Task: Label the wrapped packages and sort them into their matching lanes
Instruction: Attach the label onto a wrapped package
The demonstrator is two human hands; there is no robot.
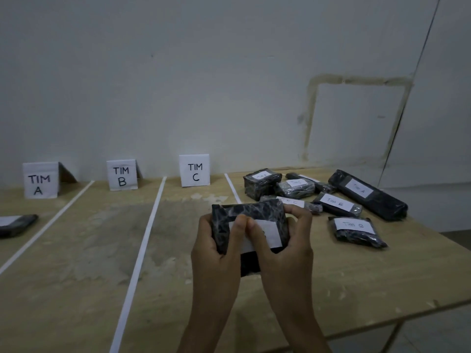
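Fingers (302, 221) of my left hand (216, 253) and right hand (288, 253) curl round the wrapped package (254, 212), lifted above the table (76, 276) nearer than the TIM C sign (194, 170), thumbs (238, 233) pressing its white label (269, 235), probably to make it stick.

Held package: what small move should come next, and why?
Probably lift the thumbs off the white label to read it. The left hand and right hand grip the package, thumbs pressing on the label and hiding its writing, so its lane cannot be told.
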